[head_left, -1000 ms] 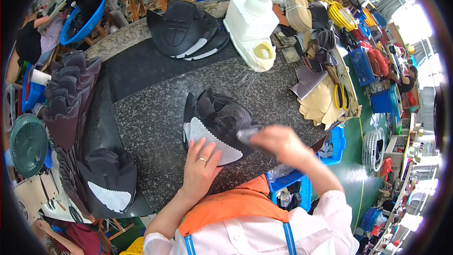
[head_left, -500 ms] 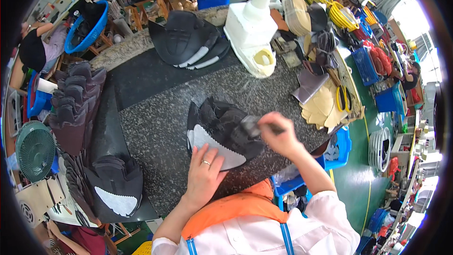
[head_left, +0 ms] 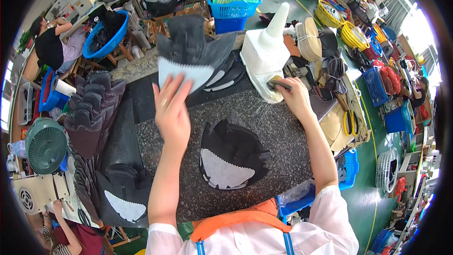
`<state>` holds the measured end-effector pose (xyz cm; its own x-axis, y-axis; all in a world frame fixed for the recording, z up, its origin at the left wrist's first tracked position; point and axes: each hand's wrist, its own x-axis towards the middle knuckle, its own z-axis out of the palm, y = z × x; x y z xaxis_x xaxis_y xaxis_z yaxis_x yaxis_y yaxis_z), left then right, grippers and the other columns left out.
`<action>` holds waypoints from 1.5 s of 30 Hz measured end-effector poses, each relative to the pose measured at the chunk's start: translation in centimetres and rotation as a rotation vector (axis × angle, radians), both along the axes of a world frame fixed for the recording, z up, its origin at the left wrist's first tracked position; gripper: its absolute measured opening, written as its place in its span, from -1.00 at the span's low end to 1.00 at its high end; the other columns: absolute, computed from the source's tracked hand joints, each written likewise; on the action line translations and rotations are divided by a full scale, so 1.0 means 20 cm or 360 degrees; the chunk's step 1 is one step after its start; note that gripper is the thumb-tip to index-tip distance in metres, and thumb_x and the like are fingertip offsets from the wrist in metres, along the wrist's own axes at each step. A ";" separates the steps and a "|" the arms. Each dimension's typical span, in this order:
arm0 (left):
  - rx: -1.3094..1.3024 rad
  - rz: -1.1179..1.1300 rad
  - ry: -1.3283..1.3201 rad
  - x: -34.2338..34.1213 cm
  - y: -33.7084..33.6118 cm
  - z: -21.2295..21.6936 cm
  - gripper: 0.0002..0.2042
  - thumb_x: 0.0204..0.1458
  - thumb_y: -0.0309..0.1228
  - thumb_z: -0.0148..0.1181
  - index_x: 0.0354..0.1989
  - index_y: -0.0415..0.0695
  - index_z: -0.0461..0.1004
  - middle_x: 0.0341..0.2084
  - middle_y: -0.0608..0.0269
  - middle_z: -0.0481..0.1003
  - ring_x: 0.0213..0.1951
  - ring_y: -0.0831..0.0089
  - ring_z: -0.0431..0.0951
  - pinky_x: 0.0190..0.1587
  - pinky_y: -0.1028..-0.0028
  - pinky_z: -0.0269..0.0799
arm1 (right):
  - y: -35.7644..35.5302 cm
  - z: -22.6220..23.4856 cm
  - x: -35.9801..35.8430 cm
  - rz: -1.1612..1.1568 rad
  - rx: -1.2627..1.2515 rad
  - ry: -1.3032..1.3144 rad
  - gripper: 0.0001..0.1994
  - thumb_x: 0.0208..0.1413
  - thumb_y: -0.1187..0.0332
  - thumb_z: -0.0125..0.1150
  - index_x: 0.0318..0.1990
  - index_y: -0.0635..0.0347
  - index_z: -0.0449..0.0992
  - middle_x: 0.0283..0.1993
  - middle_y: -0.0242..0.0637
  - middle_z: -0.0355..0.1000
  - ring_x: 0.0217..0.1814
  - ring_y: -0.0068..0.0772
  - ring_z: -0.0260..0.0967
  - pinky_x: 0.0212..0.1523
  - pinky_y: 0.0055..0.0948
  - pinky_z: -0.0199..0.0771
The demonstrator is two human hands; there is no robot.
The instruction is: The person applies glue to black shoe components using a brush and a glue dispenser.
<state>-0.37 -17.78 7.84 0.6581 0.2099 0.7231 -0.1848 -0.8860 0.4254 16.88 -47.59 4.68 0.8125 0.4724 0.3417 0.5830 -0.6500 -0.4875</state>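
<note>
My left hand (head_left: 172, 108) is stretched toward the back of the worktable. Its fingers lie on the white zigzag-edged patch of a black shoe upper piece (head_left: 181, 42), slightly blurred, over a stack of similar black pieces (head_left: 229, 78). My right hand (head_left: 296, 95) is closed round a short brush (head_left: 280, 84), whose head is at the open cup of a white glue pot (head_left: 264, 52) with a tall cone top. Between my forearms, another stack of black upper pieces with white patches (head_left: 231, 158) lies on the speckled tabletop (head_left: 283, 146).
Dark cut pieces (head_left: 92, 99) overlap in rows at the left, beside more white-patched uppers (head_left: 125, 193) and a green fan (head_left: 46, 144). Yellow-handled scissors (head_left: 350, 123) and beige pieces (head_left: 334, 130) lie at the right edge. A blue basket (head_left: 231, 8) stands behind; people work nearby.
My left hand has gone from the middle stack to the back with an upper piece. My right hand has moved the brush from that stack up to the glue pot's cup. The view has shifted.
</note>
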 end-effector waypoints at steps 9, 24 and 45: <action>0.0137 -0.0693 0.0854 -0.70 -0.55 -0.32 -0.48 -0.16 -0.30 0.43 0.06 -0.03 0.50 0.13 0.08 0.39 0.25 -0.10 0.29 0.27 -0.27 0.14 | 0.04 0.31 -0.43 -0.0269 0.0376 0.1456 -0.72 0.14 0.55 0.16 0.02 0.22 0.51 -0.19 -0.30 0.60 -0.19 -0.45 0.55 -0.12 -0.37 0.54; -0.0164 -0.0617 0.0810 -0.80 -0.53 -0.40 -0.53 -0.31 -0.49 0.52 -0.14 -0.18 0.50 0.02 0.06 0.45 0.17 0.01 0.44 0.31 -0.11 0.24 | -0.14 0.12 -0.76 0.1292 -0.0202 0.0384 -0.72 -0.06 0.45 0.27 -0.12 0.18 0.59 -0.21 -0.23 0.52 -0.16 -0.15 0.52 -0.14 -0.23 0.56; -0.0877 -0.0122 0.0313 -0.28 -0.18 0.05 -0.60 0.14 -0.63 -0.01 0.19 -0.33 0.36 0.16 -0.02 0.43 0.23 0.23 0.40 0.30 0.29 0.23 | -0.45 0.00 -0.85 -0.0302 0.0733 0.0530 -0.80 0.07 0.63 0.22 -0.17 0.21 0.45 -0.47 -0.41 0.42 -0.46 -0.73 0.32 -0.43 -0.58 0.34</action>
